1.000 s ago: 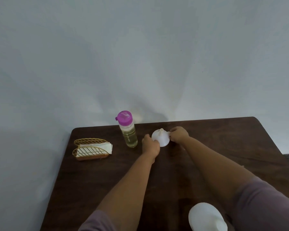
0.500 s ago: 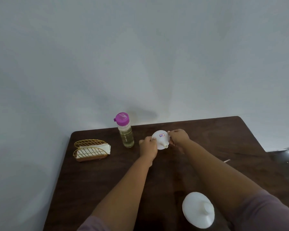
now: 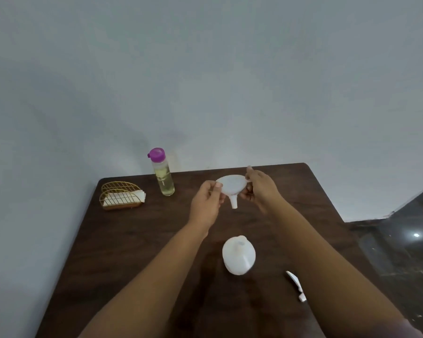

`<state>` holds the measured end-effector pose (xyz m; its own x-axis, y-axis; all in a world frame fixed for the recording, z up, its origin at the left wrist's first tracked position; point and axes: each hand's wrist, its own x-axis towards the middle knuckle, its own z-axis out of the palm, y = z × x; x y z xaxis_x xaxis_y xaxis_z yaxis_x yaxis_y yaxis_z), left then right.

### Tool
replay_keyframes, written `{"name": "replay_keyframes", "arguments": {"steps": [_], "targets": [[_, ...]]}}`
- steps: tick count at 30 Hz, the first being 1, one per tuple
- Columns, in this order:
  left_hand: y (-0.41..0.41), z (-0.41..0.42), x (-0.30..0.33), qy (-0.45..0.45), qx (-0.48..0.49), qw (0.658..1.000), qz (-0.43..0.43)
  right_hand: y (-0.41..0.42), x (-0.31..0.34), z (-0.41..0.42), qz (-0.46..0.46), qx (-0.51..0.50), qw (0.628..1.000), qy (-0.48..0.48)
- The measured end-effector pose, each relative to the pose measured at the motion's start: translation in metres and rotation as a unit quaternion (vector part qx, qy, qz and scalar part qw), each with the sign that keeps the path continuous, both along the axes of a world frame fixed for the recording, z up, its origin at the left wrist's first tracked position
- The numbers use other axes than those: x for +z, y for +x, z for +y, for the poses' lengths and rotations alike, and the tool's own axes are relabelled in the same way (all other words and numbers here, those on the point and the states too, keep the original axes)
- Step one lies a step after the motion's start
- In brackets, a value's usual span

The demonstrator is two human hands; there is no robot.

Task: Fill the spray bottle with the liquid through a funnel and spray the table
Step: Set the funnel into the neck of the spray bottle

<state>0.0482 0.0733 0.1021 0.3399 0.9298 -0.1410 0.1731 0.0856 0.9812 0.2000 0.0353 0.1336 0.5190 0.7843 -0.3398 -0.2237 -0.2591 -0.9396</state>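
the white funnel [image 3: 230,187] is pinched at its rim by the left hand [image 3: 206,203] and the right hand [image 3: 259,190], spout down above the table [image 3: 137,240], probably for seating in the uncapped spray bottle [image 3: 238,256] standing nearer.

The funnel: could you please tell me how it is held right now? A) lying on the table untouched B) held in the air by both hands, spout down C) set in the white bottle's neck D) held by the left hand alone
B: the left hand and the right hand each grip the rim of the funnel, whose spout points down above the table, apart from the white bottle.
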Motion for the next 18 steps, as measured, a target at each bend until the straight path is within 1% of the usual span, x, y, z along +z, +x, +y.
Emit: {"name": "replay_keyframes", "arguments": {"steps": [2,5,8,11,12,13,15,17,18], "targets": [[-0.005,-0.027,0.006,0.048,-0.021,0.998,0.036,0.005,0.000,-0.026,-0.048,0.005,0.999,0.021],[-0.009,-0.060,0.008,0.108,-0.013,0.991,0.073,0.011,-0.004,-0.060,-0.016,0.000,0.998,0.055],[-0.009,-0.086,0.008,0.135,-0.012,0.987,0.081,0.011,-0.005,-0.081,-0.029,0.024,0.998,0.046],[-0.011,-0.101,0.010,0.170,0.004,0.981,0.096,0.008,-0.008,-0.097,-0.050,0.070,0.996,0.030],[-0.011,-0.105,0.011,0.167,0.006,0.981,0.099,0.005,-0.011,-0.102,-0.052,0.084,0.995,0.027],[-0.011,-0.107,0.011,0.140,0.008,0.986,0.088,0.003,-0.013,-0.105,-0.051,0.087,0.995,0.023],[-0.010,-0.109,0.013,0.021,0.011,1.000,0.016,-0.002,-0.015,-0.107,-0.037,0.073,0.997,0.016],[-0.012,-0.109,0.014,-0.081,0.020,0.995,-0.059,-0.006,-0.017,-0.105,-0.023,0.064,0.998,0.014],[-0.014,-0.108,0.014,-0.107,0.025,0.992,-0.063,-0.008,-0.018,-0.105,-0.021,0.062,0.998,0.011]]}}
